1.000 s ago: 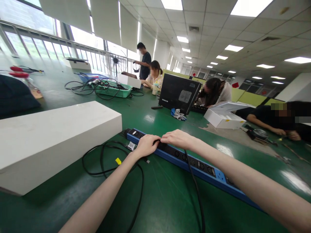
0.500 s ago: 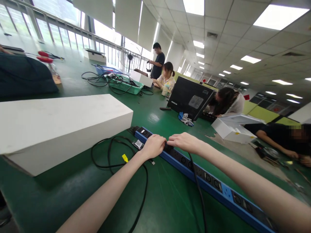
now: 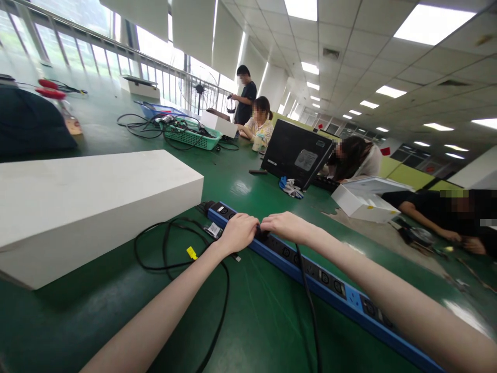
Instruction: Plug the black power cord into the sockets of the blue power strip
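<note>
A long blue power strip (image 3: 275, 263) with black socket faces lies slantwise across the green table (image 3: 256, 316). My left hand (image 3: 239, 231) is closed over its far part, with the fingertips hidden behind the strip. Right beside it, my right hand (image 3: 286, 226) has its fingers pinched on a black plug (image 3: 262, 235) at the strip's sockets. The two hands nearly touch, and much of the plug is covered by fingers. A black cable (image 3: 309, 303) hangs from under my right hand, crosses the strip and runs toward me.
To the left stands a long white box (image 3: 101, 199). A looped black cable (image 3: 165, 243) with a yellow tag (image 3: 191, 253) lies beside it. Farther back are a green basket (image 3: 194, 135) of cables, a black monitor (image 3: 297, 154), gloves (image 3: 291, 187) and an open white box (image 3: 363, 203). Several people work around.
The whole view has shifted slightly, so things sit a little farther left. Both hands keep their grip at the same place on the strip.
</note>
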`<state>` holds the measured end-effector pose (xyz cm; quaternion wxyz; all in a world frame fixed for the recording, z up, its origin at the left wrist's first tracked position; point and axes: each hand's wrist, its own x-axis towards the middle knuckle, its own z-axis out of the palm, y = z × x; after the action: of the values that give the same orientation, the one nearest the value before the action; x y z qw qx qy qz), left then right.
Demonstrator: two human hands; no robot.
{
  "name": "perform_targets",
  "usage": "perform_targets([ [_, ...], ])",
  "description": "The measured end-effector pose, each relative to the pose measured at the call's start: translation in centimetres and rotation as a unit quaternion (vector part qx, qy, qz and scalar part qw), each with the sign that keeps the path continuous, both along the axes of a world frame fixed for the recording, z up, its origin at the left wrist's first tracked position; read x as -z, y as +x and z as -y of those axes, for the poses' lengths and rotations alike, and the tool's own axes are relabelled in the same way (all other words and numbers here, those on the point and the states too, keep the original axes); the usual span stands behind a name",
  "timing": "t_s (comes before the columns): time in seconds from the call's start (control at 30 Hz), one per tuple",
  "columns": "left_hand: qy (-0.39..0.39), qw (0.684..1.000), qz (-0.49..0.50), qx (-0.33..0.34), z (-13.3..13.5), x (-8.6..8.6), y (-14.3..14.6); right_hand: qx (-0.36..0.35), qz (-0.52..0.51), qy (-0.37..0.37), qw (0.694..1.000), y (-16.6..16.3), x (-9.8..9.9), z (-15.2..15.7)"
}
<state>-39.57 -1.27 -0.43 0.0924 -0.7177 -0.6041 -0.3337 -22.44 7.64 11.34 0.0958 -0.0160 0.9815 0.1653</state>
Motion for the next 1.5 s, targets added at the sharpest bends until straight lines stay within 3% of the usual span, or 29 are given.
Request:
perform_targets([
  [0.4, -0.004, 1.000, -0.017, 0.001, -0.2, 0.1, 0.5, 0.007, 0.027, 0.054, 0.998, -0.7, 0.4, 3.3],
  [1.03, -0.002, 1.000, -0.023, -0.002, -0.1, 0.0, 0.9, 0.040, 0.010, 0.037, 0.998, -0.3, -0.7, 2.0],
  [1.5, -0.013, 0.998, -0.052, 0.009, -0.3, 0.0, 0.9, 0.053, -0.033, 0.036, 0.997, 1.3, -0.1, 1.6],
])
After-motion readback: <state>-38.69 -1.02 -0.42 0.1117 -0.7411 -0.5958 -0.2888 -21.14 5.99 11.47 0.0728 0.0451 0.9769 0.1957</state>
